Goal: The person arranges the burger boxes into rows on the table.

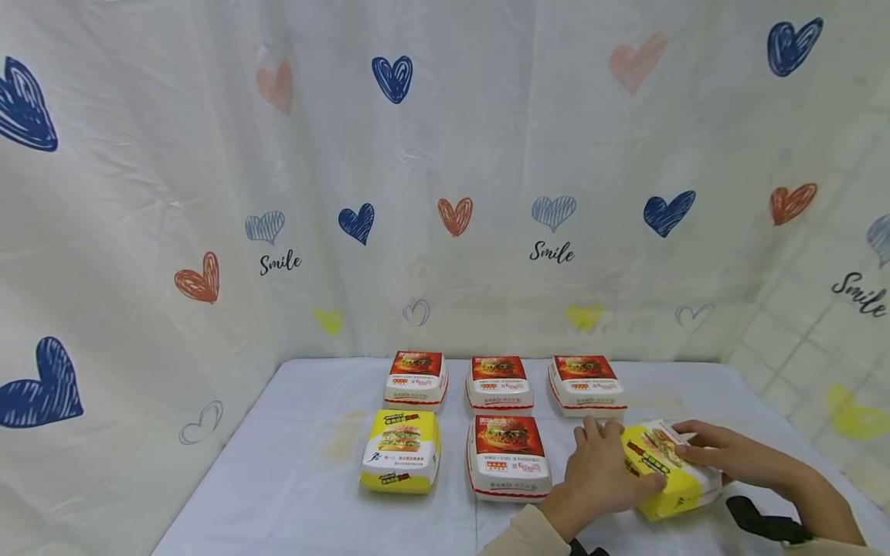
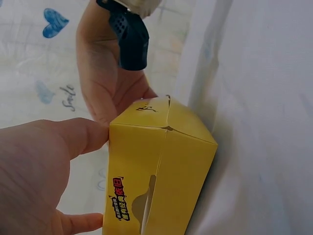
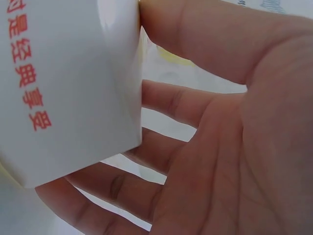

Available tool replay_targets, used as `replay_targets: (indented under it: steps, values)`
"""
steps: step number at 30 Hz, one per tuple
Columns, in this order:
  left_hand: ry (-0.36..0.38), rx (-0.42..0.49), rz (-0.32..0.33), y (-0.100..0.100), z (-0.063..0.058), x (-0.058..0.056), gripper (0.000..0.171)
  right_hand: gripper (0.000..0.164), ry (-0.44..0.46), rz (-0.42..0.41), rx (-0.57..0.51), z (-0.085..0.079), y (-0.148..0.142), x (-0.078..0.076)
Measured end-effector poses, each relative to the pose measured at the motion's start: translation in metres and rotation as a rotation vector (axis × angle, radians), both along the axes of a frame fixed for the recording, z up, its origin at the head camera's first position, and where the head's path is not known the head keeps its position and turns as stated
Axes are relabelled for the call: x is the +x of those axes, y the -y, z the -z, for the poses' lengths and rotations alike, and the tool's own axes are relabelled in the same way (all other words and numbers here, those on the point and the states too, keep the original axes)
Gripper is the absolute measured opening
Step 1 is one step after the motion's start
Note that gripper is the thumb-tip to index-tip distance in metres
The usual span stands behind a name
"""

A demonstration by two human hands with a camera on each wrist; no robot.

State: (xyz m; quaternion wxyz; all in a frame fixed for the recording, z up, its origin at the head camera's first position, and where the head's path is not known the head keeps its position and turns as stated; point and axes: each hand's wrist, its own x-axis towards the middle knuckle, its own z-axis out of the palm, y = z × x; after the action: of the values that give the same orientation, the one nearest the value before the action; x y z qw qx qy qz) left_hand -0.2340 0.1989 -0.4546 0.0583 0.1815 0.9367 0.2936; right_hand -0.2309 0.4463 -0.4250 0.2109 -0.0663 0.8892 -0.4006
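Observation:
At the right of the head view, both hands hold a yellow-and-white burger box (image 1: 677, 494), which sits turned at an angle. My left hand (image 1: 598, 479) grips its left side, thumb at the near edge and fingers at the far one. My right hand (image 1: 754, 459) holds the right end. In the right wrist view, the thumb lies along the white side with red characters (image 3: 73, 88) and the fingers reach beneath. The left wrist view shows the box's yellow side (image 2: 142, 161) with a tab slot. Whether the box touches the table is unclear.
Three red-and-white burger boxes, left (image 1: 416, 378), middle (image 1: 499, 384) and right (image 1: 587, 382), form a back row. Before them stand another red-and-white box (image 1: 509, 463) and a yellow box (image 1: 401, 452). A white cloth covers the table (image 1: 292, 479); a heart-print curtain (image 1: 487, 154) hangs behind.

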Motion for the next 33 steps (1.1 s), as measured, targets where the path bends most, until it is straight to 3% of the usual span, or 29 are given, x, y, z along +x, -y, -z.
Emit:
replay_targets:
  steps: [10, 21, 33]
  values:
    - [-0.029, -0.043, 0.010, 0.0005, 0.0025, -0.0029, 0.089, 0.068, 0.008, -0.010, -0.001, -0.0042, 0.0045, 0.0001]
    - [-0.004, -0.038, 0.038, 0.0059, -0.0002, -0.0046, 0.088, 0.072, -0.002, 0.023, 0.035, -0.0007, 0.0075, -0.0021]
    - [0.008, -0.032, 0.033, 0.0074, -0.0022, -0.0052, 0.089, 0.071, -0.005, -0.012, 0.010, 0.0034, 0.0042, -0.0037]
